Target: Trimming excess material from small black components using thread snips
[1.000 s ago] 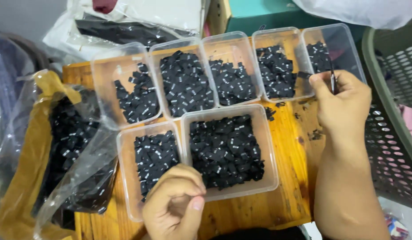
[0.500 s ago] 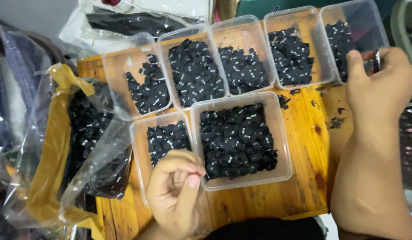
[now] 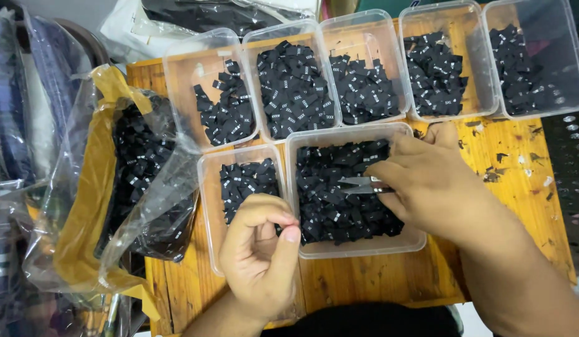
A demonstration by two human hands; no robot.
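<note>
My right hand (image 3: 426,181) holds small metal snips (image 3: 359,184) over the near right tub (image 3: 358,249), which is full of small black fabric tags (image 3: 339,200). The blades point left above the tags. My left hand (image 3: 261,256) hovers with fingers curled and thumb pinched to the fingertips over the near left tub (image 3: 208,187), which holds fewer tags. What the left fingers pinch is hidden.
Several clear tubs (image 3: 370,37) of black tags line the back of the wooden table (image 3: 520,162). A clear and yellow plastic bag (image 3: 108,187) of more tags lies at the left. Loose scraps dot the table's right side.
My right hand moved from the far right tub down and left to the near right tub with the snips. The left hand stayed in place.
</note>
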